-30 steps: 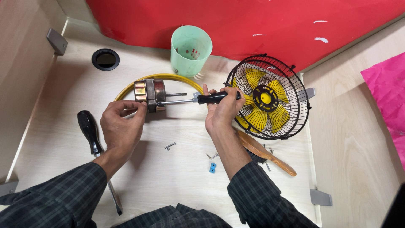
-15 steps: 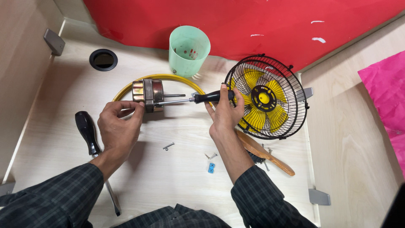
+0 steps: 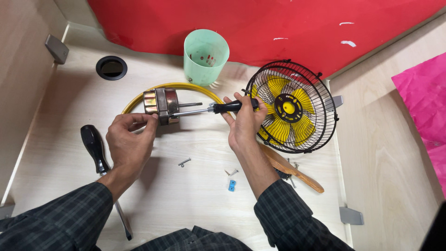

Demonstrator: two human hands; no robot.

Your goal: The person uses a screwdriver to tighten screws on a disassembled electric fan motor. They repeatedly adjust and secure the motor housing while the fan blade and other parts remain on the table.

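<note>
My left hand (image 3: 129, 139) pinches the near side of a small metal fan motor (image 3: 161, 104) that rests on the pale wooden table (image 3: 195, 204). A thin shaft sticks out of the motor to the right. My right hand (image 3: 244, 122) grips the black handle of a screwdriver (image 3: 218, 108), whose blade runs left into the motor's body. A yellow ring (image 3: 186, 87) curves behind the motor. Right of my right hand lies a black wire fan guard (image 3: 320, 111) with yellow blades inside.
A pale green plastic cup (image 3: 206, 55) stands at the back against a red sheet. A second, black-handled screwdriver (image 3: 95, 151) lies at the left. Loose screws (image 3: 184, 161) and a small blue piece (image 3: 231, 185) lie in front. A wooden-handled brush (image 3: 292, 169) lies under my right forearm.
Both hands have stayed at the motor; my right hand has shifted its grip slightly on the screwdriver handle. The view has drifted a little.
</note>
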